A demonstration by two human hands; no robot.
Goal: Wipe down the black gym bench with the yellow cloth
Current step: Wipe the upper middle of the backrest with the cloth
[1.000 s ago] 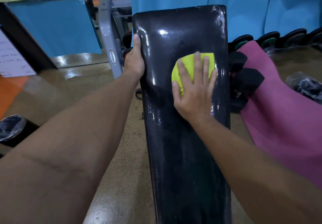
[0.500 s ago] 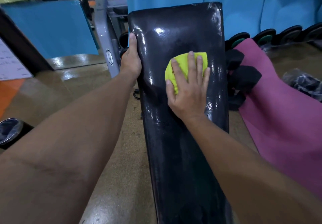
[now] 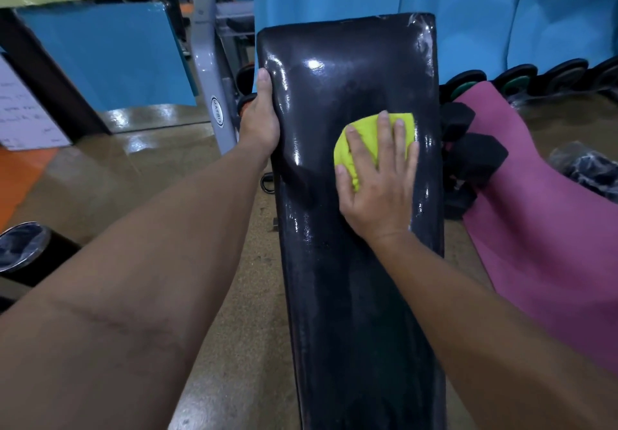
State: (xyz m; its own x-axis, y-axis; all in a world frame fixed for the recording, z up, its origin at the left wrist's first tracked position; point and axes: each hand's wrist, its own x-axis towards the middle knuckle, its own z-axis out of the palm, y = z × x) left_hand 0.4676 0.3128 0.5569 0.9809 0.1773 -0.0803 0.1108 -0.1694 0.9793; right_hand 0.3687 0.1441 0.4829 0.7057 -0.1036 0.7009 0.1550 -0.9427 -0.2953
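Note:
The black gym bench (image 3: pixel 351 295) runs lengthwise away from me, its glossy pad wet and reflective. A bunched yellow cloth (image 3: pixel 347 148) lies on the pad's right half, past the middle. My right hand (image 3: pixel 378 182) presses flat on the cloth with fingers spread, covering most of it. Gripping the bench's left edge farther up is my left hand (image 3: pixel 262 118), thumb on top of the pad and fingers hidden underneath.
A pink exercise mat (image 3: pixel 541 228) lies right of the bench, with black hex dumbbells (image 3: pixel 475 158) between them. Weight plates (image 3: pixel 521 78) line the blue wall. A grey machine frame (image 3: pixel 214 88) stands at the left, and a black cylinder (image 3: pixel 23 249) at the far left.
My right hand has slid the yellow cloth slightly toward me and to the right on the pad. The left hand keeps its grip on the bench edge.

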